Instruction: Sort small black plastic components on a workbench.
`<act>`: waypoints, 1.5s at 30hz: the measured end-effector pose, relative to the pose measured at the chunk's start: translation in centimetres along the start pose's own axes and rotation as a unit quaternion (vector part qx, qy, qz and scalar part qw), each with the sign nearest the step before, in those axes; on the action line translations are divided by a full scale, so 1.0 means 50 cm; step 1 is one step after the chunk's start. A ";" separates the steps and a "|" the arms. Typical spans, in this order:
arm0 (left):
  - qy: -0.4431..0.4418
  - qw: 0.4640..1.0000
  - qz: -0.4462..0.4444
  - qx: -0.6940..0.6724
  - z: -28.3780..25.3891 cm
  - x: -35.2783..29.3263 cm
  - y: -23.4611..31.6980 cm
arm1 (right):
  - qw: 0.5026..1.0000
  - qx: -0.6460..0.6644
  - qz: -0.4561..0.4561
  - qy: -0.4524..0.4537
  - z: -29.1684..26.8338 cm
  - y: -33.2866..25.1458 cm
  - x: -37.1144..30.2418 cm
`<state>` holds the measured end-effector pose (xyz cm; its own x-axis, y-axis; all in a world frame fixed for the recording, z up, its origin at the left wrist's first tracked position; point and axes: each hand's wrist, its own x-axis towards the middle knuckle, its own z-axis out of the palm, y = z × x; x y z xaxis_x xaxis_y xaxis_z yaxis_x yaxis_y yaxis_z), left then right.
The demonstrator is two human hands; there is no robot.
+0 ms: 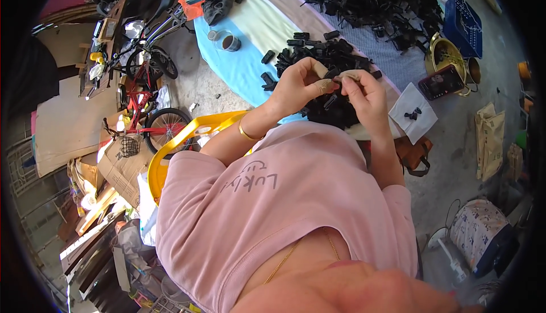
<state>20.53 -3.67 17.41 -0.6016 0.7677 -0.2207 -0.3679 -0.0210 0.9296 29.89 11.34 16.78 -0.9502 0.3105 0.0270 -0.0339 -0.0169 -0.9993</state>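
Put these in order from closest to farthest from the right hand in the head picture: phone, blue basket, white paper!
From the right hand:
1. White paper: just to its right.
2. Phone: farther right, past the paper.
3. Blue basket: farthest, toward the upper right.

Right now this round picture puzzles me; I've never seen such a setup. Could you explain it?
There is no machine here: this single picture comes from a wide, head-worn fisheye camera looking down, so straight edges bend. The left hand and right hand meet above a pile of black pieces. Their fingers seem to pinch a small dark piece, too tiny to identify. The pastel cloth also bears a bigger black heap and a clear cup with dark contents. To the right are a phone and white paper with dark bits.
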 end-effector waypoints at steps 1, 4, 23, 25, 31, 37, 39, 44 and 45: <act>0.000 1.000 0.000 0.000 0.004 -0.004 0.003 | 0.999 -0.037 -0.032 -0.009 0.006 0.000 -0.002; 0.044 0.995 0.052 0.076 0.017 -0.013 0.012 | 0.998 -0.042 -0.036 -0.006 0.018 -0.001 -0.001; 0.061 0.875 0.218 0.427 -0.014 0.036 -0.054 | 0.971 -0.068 0.145 -0.175 -0.052 0.115 0.100; 0.157 0.881 0.173 0.411 -0.010 0.047 -0.055 | 0.990 -0.088 0.073 -0.079 -0.089 0.129 0.155; 0.050 0.833 0.187 0.519 -0.051 0.059 -0.088 | 0.808 -0.570 0.055 0.141 -0.212 0.274 0.309; 0.036 0.844 0.183 0.503 -0.044 0.061 -0.084 | 0.774 -0.624 0.046 0.097 -0.249 0.324 0.326; 0.043 0.843 0.178 0.505 -0.053 0.064 -0.078 | 0.790 -0.605 0.033 0.097 -0.257 0.306 0.311; 0.045 0.987 0.030 0.149 -0.068 0.085 -0.065 | 0.921 -0.370 -0.050 0.111 -0.217 0.182 0.229; 0.034 0.998 0.007 0.047 -0.066 0.091 -0.059 | 0.961 -0.252 -0.058 0.095 -0.191 0.153 0.210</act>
<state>16.53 -2.21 12.69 -0.6547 0.7219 -0.2242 -0.2929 0.0311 0.9556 22.62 23.57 9.17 -0.8739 0.4509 0.1817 0.0637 0.4768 -0.8767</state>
